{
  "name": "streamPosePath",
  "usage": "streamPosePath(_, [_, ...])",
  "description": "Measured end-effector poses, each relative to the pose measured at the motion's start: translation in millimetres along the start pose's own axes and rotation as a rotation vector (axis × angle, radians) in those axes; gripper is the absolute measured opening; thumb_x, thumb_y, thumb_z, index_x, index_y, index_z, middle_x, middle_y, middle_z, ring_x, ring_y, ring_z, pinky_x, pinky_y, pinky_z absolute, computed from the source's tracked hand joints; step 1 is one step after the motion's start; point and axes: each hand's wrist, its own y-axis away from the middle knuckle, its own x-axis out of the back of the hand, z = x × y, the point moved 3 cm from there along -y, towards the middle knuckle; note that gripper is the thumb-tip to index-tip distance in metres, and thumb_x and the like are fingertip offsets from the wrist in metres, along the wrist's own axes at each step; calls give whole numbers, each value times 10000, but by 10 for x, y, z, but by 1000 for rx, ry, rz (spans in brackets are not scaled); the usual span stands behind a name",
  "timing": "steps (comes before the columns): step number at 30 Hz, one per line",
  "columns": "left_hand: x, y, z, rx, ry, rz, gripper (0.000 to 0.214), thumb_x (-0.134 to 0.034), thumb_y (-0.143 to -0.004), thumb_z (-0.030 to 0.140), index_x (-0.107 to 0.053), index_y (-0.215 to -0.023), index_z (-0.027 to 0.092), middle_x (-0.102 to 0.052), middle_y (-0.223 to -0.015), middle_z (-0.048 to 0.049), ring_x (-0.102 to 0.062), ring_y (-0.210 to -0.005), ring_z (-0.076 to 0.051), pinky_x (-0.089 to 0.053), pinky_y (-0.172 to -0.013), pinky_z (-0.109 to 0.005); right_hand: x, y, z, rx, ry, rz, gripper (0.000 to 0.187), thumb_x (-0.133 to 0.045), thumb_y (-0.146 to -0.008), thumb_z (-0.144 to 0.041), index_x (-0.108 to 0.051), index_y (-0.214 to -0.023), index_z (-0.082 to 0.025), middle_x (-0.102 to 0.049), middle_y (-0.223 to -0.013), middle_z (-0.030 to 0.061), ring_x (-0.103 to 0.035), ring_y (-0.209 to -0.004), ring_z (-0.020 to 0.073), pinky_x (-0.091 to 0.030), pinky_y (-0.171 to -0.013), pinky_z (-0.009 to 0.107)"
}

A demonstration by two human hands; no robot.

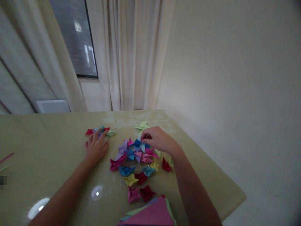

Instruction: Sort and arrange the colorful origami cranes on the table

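My left hand, fingers apart, touched a small folded-paper cluster; that and the mid-table paper pile I judged already folded. Coloured sheets nearest me looked unshaped; above the pile, my right hand's fingers curled, grip indiscernible.

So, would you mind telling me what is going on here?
A person is handling small folded paper shapes at a table. The left hand has its fingers on a small cluster of them. The right hand is over the far side of a larger, colourful group, fingertips drawn together; whether it grips a piece is hard to tell. Some coloured paper lies at the near edge of the view.
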Motion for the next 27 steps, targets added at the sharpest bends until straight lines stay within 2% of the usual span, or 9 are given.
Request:
streamPosePath(3, [-41, -68, -9, 51, -5, -28, 610, -415, -998, 387, -513, -1569, 195, -437, -1640, -230, -422, -1470, -459, -400, -1116, -663, -66, 55, -190, 102, -54, -113, 178, -754, -868, -22, -818, -890, -187, -770, -784, -26, -683, -718, 137, -447, -690, 228])
streamPosePath(6, [-69, -115, -42, 44, 71, -41, 572, -431, -978, 408, -635, -1423, 113, -565, -1486, -285, -494, -1389, -493, -395, -1097, -702, -87, 107, -299, 144, -25, -181, 175, -748, -902, -49, -839, -919, -197, -803, -838, -12, -710, -767, 148, -468, -734, 237])
streamPosePath(8, [-71, -126, -67, 37, 135, -36, 487, -452, -959, 400, -716, -1267, 131, -643, -1380, -260, -546, -1334, -472, -402, -1107, -681, -78, 128, -329, 146, 8, -214, 166, -735, -939, -88, -851, -942, -207, -820, -880, 3, -722, -802, 157, -476, -767, 245])
streamPosePath(11, [-55, -137, -96, 28, 245, -16, 348, -493, -914, 353, -749, -1078, 186, -718, -1244, -188, -627, -1238, -396, -442, -1124, -585, -37, 135, -343, 122, 32, -192, 164, -719, -969, -123, -861, -981, -203, -834, -945, 28, -731, -850, 166, -474, -797, 251])
streamPosePath(15, [-2, -195, -144, 60, 476, 39, 256, -557, -821, 326, -707, -988, 203, -740, -1120, -142, -682, -1112, -335, -516, -1070, -500, -27, 109, -361, 135, 37, -132, 149, -710, -1003, -170, -856, -1025, -192, -837, -997, 43, -735, -902, 179, -478, -837, 264])
streamPosePath(17, [37, -254, -180, 114, 612, 70, 283, -608, -782, 384, -671, -987, 199, -731, -1064, -132, -697, -1034, -319, -572, -972, -480, -45, 84, -369, 143, 46, -107, 148, -701, -1019, -191, -847, -1046, -195, -834, -1017, 47, -736, -931, 188, -483, -859, 275])
streamPosePath(20, [126, -358, -201, 203, 823, 99, 450, -701, -712, 533, -622, -993, 190, -708, -986, -110, -706, -934, -285, -606, -820, -427, -74, 37, -375, 128, 35, -58, 156, -688, -1030, -189, -835, -1081, -205, -831, -1049, 49, -739, -965, 196, -492, -875, 289])
streamPosePath(24, [377, -418, 0, 215, 1075, 50, 619, -786, -646, 675, -622, -990, 186, -705, -939, -59, -706, -841, -212, -602, -763, -366, -151, -43, -366, 94, -70, 64, 148, -685, -1037, -230, -818, -1096, -201, -820, -1060, 60, -745, -964, 201, -521, -882, 310])
streamPosePath(27, [674, -337, 364, 103, 1297, -74, 553, -885, -680, 572, -643, -1010, 200, -715, -960, -27, -699, -852, -171, -574, -751, -296, -275, -130, -302, -44, -297, 198, 341, -706, -1025, -357, -721, -1326, -197, -790, -1180, 102, -760, -930, 205, -571, -828, 324])
